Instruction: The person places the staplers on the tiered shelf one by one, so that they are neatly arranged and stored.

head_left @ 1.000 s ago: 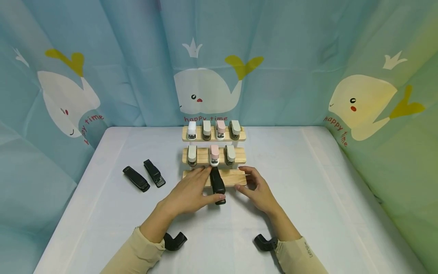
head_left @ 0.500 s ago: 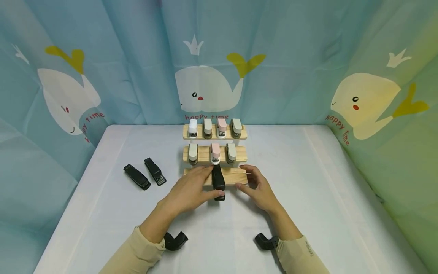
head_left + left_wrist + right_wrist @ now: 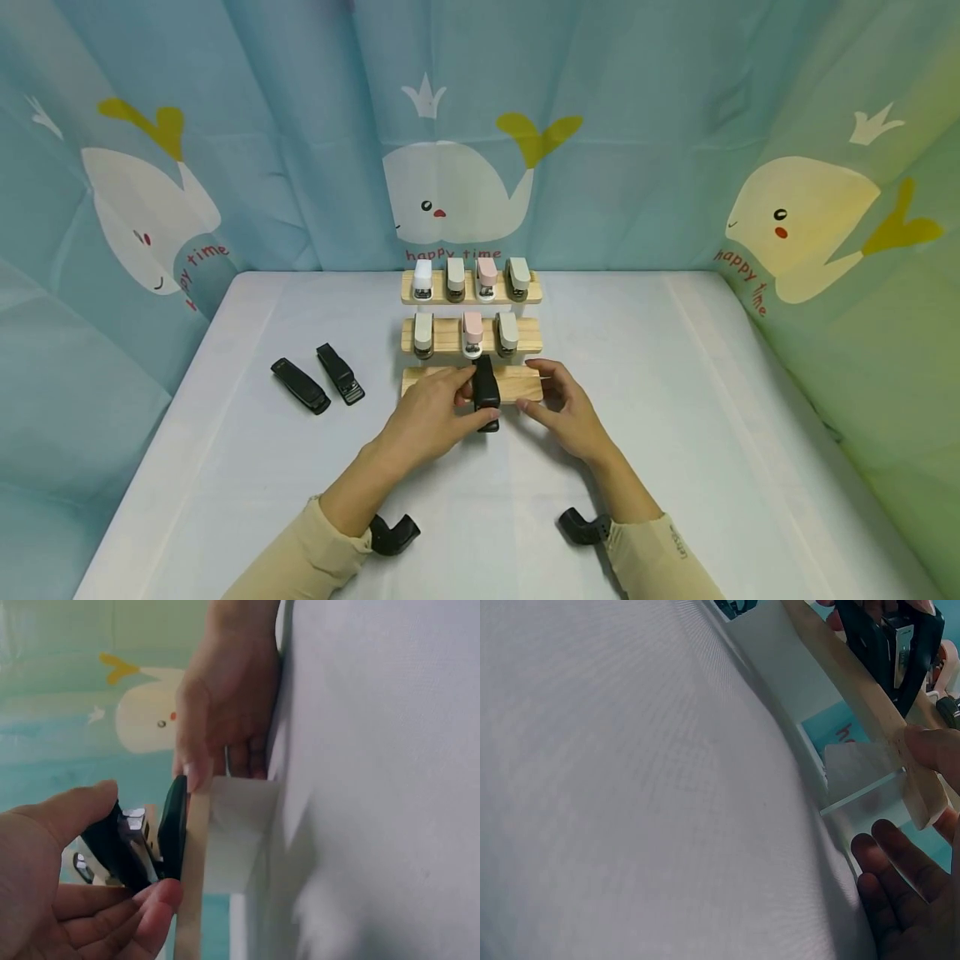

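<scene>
I see my left hand (image 3: 431, 414) with its grip pinching the black stapler (image 3: 486, 392) — thumb on one side, fingers on the other. The stapler lies on the lowest wooden shelf (image 3: 517, 385) of a small stepped rack, which stands near the middle of the tabletop (image 3: 675, 400), toward the far edge. Its front end hangs over the shelf's near edge. My right hand (image 3: 564, 408) rests on the right part of the same shelf, fingers spread, thumb at its front edge.

Directly behind the stapler stands a pink stapler (image 3: 472, 332) on the middle shelf (image 3: 448, 335), between two pale ones — it is very close to the black one's far end. The top shelf (image 3: 468, 289) carries four more small staplers. Two other black staplers (image 3: 318, 385) lie toward the left edge of the tabletop, well apart from the rack.
</scene>
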`<state>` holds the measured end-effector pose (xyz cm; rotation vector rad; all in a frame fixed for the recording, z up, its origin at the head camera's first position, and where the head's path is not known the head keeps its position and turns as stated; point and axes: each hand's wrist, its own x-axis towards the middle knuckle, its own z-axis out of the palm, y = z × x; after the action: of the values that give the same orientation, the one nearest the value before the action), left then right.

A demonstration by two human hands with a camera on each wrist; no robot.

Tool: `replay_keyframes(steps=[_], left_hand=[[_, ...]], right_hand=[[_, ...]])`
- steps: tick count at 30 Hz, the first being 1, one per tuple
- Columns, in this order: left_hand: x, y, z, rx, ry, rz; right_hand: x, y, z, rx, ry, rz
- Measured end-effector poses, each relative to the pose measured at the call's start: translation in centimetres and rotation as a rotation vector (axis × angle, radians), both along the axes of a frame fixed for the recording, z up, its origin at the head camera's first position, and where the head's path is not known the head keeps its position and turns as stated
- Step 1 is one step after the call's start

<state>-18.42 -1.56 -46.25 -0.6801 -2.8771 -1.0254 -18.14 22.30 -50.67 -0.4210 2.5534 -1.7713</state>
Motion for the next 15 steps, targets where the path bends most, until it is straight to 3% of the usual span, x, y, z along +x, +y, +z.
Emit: replay_keyframes(steps=[7,15], left_hand=[[0.08,0.11,-0.05,0.097,-0.034,-0.017],[0.26,0.19,0.01,0.094,-0.026,-0.035]], right_hand=[[-0.09,-0.09,0.05,-0.007,0.005,0.003],[0.0,0.03,-0.05,-0.001,0.0,-0.008]])
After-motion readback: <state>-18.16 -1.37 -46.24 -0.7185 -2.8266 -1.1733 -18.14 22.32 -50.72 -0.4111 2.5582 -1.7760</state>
